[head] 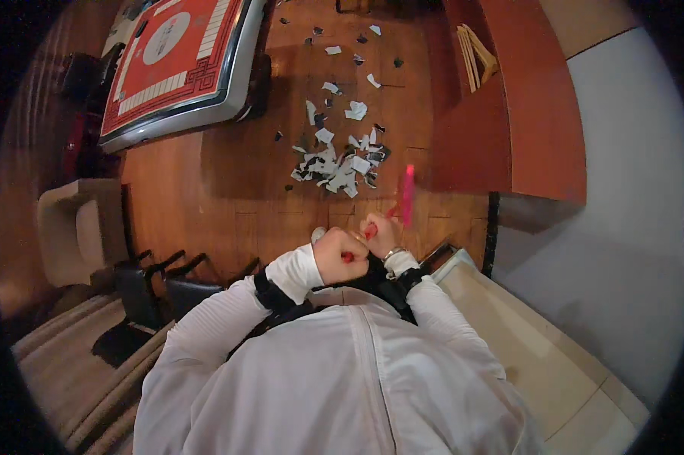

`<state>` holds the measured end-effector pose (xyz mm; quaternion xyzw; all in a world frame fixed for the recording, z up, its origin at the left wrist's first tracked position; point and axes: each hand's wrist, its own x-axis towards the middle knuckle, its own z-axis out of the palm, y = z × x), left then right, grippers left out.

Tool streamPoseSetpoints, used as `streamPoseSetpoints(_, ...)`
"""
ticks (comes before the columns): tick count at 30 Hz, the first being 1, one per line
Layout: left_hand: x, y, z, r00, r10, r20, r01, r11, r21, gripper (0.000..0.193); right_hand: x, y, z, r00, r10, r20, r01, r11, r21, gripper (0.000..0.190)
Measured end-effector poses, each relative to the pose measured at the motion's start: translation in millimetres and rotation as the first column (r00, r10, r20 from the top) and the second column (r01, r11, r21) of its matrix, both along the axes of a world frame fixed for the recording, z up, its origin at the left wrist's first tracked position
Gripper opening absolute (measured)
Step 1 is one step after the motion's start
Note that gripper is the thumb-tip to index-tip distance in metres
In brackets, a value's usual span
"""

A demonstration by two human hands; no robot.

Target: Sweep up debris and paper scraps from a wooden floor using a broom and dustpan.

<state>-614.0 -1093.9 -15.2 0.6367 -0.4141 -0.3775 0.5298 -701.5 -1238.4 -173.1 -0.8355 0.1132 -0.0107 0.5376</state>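
In front of my body, my left hand point(341, 256) is closed in a fist around a red handle point(370, 230), whose red end shows at the fist. My right hand point(382, 234) grips the same handle just beyond, close against the left. Past the right hand, the handle leads to a narrow bright pink head point(408, 195), seen nearly edge-on. What kind of tool it is cannot be made out. Beyond my hands, torn paper scraps point(360, 165), white and black, lie in a loose heap on the wooden floor point(239, 170). More scraps point(355, 110) are scattered farther off.
A mahjong table point(165, 136) with rows of tiles stands at upper left. To the right is a reddish-brown wooden cabinet point(541, 114) with wooden hangers point(474, 57) in an opening. A beige chair point(80, 233) and black-seated furniture point(188, 293) are at left. A cream-coloured surface point(524, 335) lies at lower right.
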Motion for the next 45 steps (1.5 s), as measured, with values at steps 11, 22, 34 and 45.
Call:
streamPoseSetpoints(11, 26, 10, 8, 0.975, 0.123, 0.186, -0.128, 0.992, 0.015, 0.018, 72, 20, -7, 0.973, 0.047, 0.226, -0.070, 0.993, 0.094, 0.019)
streamPoseSetpoints(22, 37, 55, 29, 0.999, 0.038, 0.036, -0.044, 0.987, 0.156, 0.022, 31, 77, -9, 1.000, -0.012, 0.021, 0.010, 0.997, 0.081, 0.013)
streamPoseSetpoints(34, 17, 71, 52, 0.941, 0.082, 0.327, -0.093, 0.996, 0.018, 0.014, 73, 73, 36, 0.995, -0.002, 0.096, -0.044, 0.878, 0.476, 0.024)
streamPoseSetpoints(45, 32, 136, 116, 0.811, 0.273, 0.517, -0.396, 0.907, 0.142, 0.015, 116, 177, 123, 0.848, 0.442, 0.293, -0.516, 0.813, 0.268, 0.022)
